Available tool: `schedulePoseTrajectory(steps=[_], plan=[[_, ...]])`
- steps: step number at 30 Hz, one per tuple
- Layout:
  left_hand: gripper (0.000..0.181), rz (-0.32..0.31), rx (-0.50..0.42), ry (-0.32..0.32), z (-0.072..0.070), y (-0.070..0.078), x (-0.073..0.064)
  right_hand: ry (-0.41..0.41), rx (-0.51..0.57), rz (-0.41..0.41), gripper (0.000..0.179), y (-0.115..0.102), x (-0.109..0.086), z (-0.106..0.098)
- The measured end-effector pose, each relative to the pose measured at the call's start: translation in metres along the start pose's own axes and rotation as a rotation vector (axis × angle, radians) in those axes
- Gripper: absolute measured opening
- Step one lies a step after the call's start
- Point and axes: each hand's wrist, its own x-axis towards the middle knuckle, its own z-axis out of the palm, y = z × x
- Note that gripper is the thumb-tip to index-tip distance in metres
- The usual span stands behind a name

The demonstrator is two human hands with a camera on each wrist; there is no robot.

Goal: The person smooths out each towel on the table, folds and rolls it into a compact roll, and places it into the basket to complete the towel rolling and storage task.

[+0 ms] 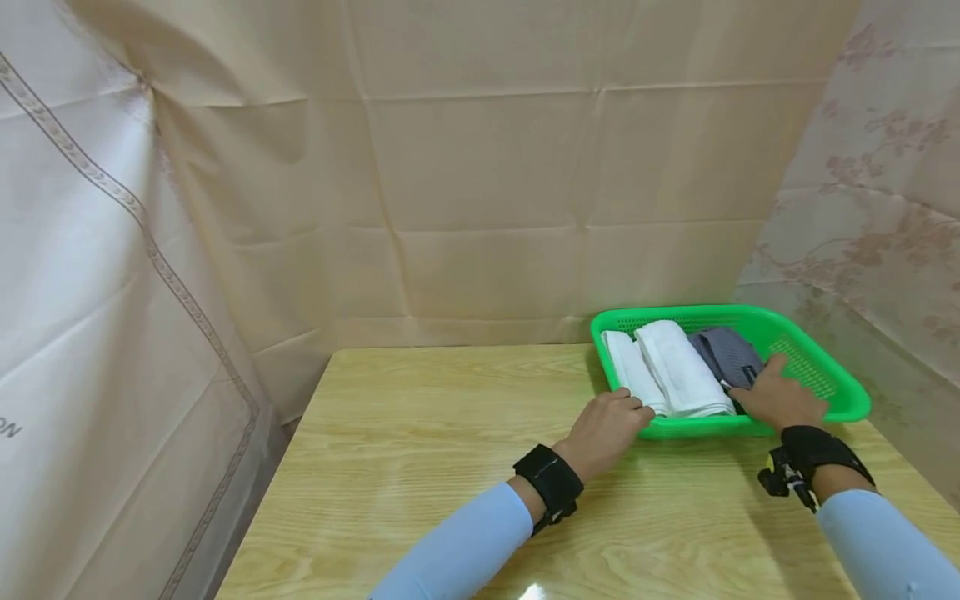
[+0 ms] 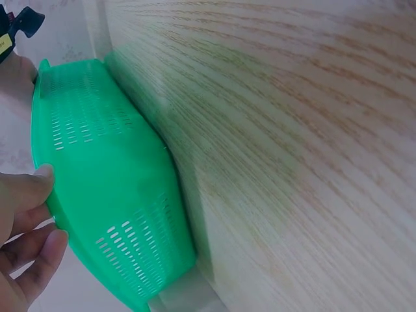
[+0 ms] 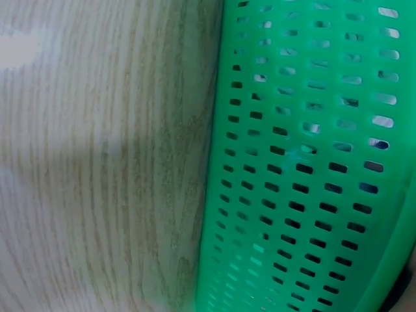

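Observation:
A green plastic basket (image 1: 757, 427) stands at the table's far right, holding two folded white towels (image 1: 686, 367) and a dark grey folded cloth (image 1: 726, 354) with a small dark label. My left hand (image 1: 609, 429) grips its near rim toward the left corner; in the left wrist view the thumb (image 2: 44, 174) and fingers pinch the rim. My right hand (image 1: 783, 400) reaches over the near rim, its thumb and a finger spread apart at the near end of the grey cloth. In the right wrist view the basket's slotted wall (image 3: 305, 182) hides that hand's fingers.
The basket stands on a light wood-grain table (image 1: 420, 450), near the beige hanging cloth (image 1: 480, 208) at the back. Flower-patterned cloth (image 1: 885, 208) hangs close on the right, and a white cloth with a patterned band (image 1: 90, 275) on the left.

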Motion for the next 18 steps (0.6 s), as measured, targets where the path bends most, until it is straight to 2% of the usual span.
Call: schedulePoseTrajectory(steps=[8, 18], plan=[[0.015, 0.007, 0.001, -0.021, 0.000, 0.002, -0.003, -0.111, -0.033, 0.044, 0.124, 0.001, 0.005, 0.000], [0.015, 0.003, -0.011, -0.011, -0.003, -0.001, -0.008, -0.214, -0.052, 0.026, 0.117, -0.009, 0.002, -0.004]])
